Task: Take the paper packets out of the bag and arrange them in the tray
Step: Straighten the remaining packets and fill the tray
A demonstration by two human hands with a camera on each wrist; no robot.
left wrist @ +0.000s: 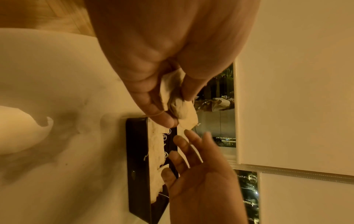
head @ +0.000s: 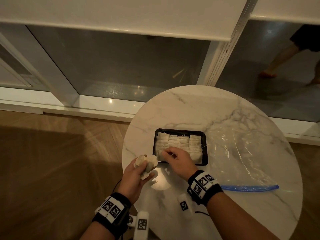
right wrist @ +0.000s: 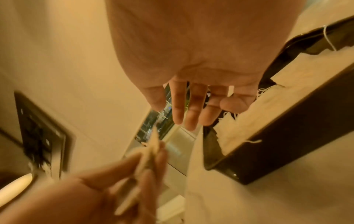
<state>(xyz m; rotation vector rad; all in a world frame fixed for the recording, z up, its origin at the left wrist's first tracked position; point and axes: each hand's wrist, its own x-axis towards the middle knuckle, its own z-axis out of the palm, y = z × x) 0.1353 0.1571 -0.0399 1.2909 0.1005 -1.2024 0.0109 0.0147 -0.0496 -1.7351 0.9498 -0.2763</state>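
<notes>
Round marble counter (head: 199,110) is standing on wood floor (head: 52,161) by dark glass doors (head: 129,66), carrying black tray (head: 180,131) of packets (head: 181,144) beside flat clear bag (head: 242,153); left hand (head: 136,177) is gripping loose packets (head: 147,162), right hand (head: 180,161) is hovering over tray, fingers relaxed, holding nothing.

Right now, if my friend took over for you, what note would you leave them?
Left hand: grips a small bunch of beige paper packets, held beside the tray.
Right hand: open, fingers relaxed over the near left corner of the black rectangular plastic tray, holding nothing.
The clear plastic zip bag with the blue seal lies flat on the round white marble table, right of the tray.
Done: tray nearly full, three rows of packets.
Left: place the bunch from the left hand.
</notes>
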